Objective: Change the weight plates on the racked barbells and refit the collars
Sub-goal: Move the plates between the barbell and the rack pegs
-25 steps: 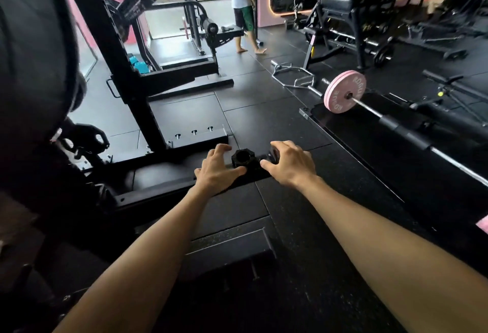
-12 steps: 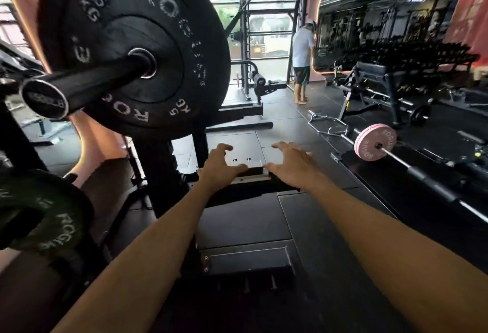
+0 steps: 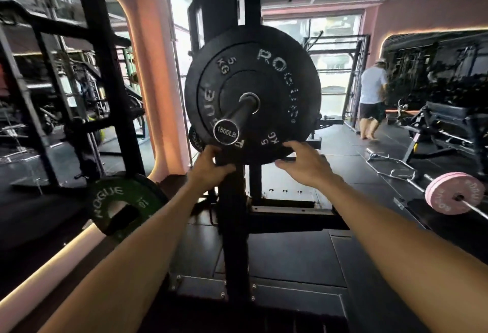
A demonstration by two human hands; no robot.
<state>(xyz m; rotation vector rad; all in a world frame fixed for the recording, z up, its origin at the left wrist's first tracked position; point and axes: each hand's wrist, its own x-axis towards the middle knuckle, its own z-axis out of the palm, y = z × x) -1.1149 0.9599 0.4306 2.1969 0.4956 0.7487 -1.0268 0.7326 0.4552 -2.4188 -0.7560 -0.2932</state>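
Note:
A black 5 kg bumper plate (image 3: pixel 264 68) sits on the racked barbell's sleeve (image 3: pixel 237 118), whose end cap faces me. The sleeve in front of the plate is bare. My left hand (image 3: pixel 208 169) grips the plate's lower left rim, thumb curled under the edge. At the lower right rim my right hand (image 3: pixel 306 166) touches the plate with its fingers spread. I see no collar in either hand.
The black rack upright (image 3: pixel 232 227) stands just behind my hands. A green plate (image 3: pixel 116 195) hangs on a rack peg at lower left. A barbell with pink plates (image 3: pixel 451 195) and a curl bar (image 3: pixel 390 171) lie on the floor at right. A person (image 3: pixel 371 89) stands far right.
Both hands have left the black collar on the rack base and risen to the lower rim of the 5 kg plate. My view has tilted up from the floor.

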